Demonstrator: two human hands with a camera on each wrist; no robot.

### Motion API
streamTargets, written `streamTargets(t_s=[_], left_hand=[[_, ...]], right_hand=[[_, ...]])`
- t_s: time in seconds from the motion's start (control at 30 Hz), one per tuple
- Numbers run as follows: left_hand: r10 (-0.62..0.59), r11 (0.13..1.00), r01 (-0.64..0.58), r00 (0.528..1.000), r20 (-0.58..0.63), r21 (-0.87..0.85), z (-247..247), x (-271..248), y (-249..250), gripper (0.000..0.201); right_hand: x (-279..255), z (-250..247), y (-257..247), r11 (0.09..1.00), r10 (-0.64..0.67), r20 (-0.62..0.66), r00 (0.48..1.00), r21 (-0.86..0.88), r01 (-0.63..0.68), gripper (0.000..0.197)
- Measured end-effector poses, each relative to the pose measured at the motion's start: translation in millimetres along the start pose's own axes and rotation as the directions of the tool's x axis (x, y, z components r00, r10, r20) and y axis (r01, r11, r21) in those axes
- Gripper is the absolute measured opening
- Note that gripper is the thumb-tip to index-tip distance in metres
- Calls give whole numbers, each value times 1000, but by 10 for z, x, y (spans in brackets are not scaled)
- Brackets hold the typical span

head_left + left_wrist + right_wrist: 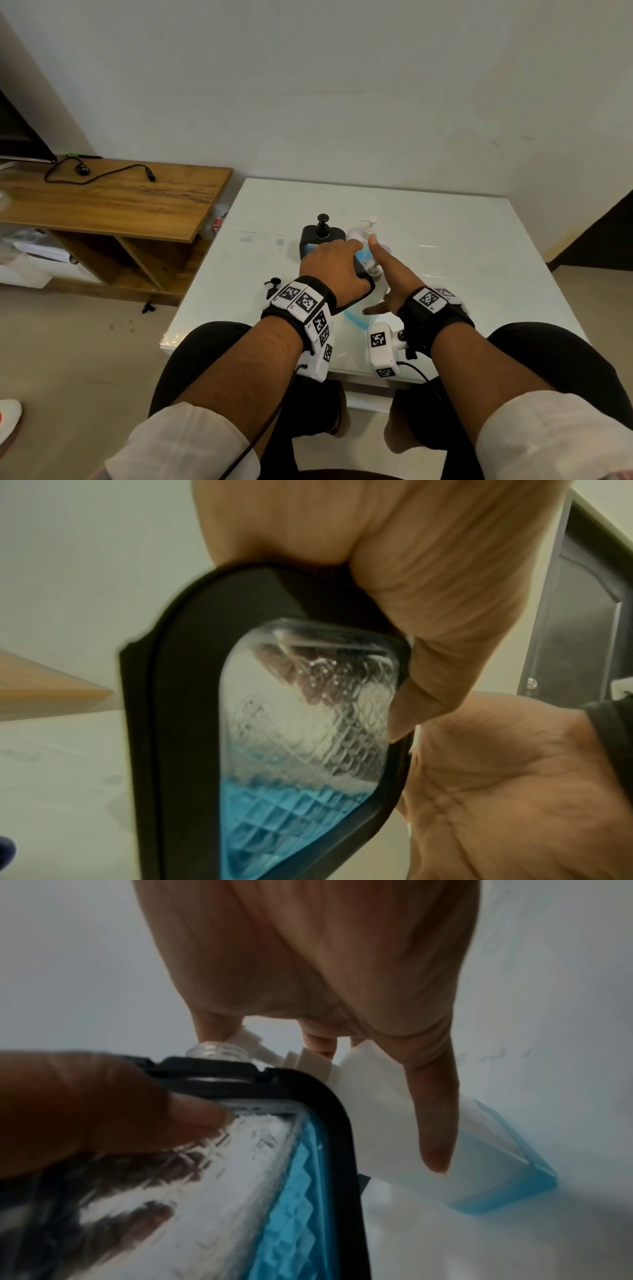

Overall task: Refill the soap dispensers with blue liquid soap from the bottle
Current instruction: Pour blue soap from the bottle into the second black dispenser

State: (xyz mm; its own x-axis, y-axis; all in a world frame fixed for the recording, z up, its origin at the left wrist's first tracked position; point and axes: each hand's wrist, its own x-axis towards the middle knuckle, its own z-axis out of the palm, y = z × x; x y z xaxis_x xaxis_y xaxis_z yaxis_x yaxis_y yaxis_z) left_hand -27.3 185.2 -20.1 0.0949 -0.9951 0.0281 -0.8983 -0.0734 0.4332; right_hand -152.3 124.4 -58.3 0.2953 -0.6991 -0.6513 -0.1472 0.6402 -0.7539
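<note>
A: How many dispensers are counted on the tabletop (445, 240)?

B: Two black-framed dispensers are seen. One dispenser with its pump on (320, 236) is stood at the far side. A second, the held dispenser (274, 750), is gripped by the left hand (330, 265), with fingers wrapped over its top edge and the thumb pressed on the patterned clear window.

A: What is shown inside the held dispenser?

B: Blue soap (284, 821) is seen pooled at one end only; the rest of the window is clear. It is held tilted, and its bare threaded neck (217, 1050) is uncovered.

A: And the supply bottle?

B: One translucent refill bottle (479, 1156) with blue liquid in it is held by the right hand (394, 277), tipped toward the neck of the held dispenser. Its white spout (260, 1045) is brought just beside that neck. The hand's fingers are curled round the bottle, with the forefinger laid straight along its side.

A: Anything else counted?

B: One white pump bottle (363, 233) is stood beside the far dispenser. One loose black pump (273, 285) is lain near the left wrist. One wooden shelf unit (137, 202) is placed left of the tabletop, with one black cable (99, 174) on it.
</note>
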Motion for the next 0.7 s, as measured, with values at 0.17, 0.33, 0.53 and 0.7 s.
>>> streamTargets(t_s=[0.17, 0.33, 0.53, 0.7], left_hand=[[1, 1000, -1, 1000, -3, -14, 1, 3, -10, 54], [-4, 1000, 4, 1000, -2, -7, 9, 7, -19, 52], [4, 1000, -4, 1000, -1, -5, 13, 8, -18, 55], [-13, 1000, 13, 1000, 5, -23, 15, 5, -29, 53]], right_hand=[[3, 49, -15, 998, -5, -89, 996, 58, 11, 58], [0, 49, 0, 999, 5, -74, 997, 53, -1, 70], [-26, 24, 2, 998, -4, -38, 999, 57, 6, 69], [-49, 20, -16, 998, -15, -71, 997, 52, 19, 69]])
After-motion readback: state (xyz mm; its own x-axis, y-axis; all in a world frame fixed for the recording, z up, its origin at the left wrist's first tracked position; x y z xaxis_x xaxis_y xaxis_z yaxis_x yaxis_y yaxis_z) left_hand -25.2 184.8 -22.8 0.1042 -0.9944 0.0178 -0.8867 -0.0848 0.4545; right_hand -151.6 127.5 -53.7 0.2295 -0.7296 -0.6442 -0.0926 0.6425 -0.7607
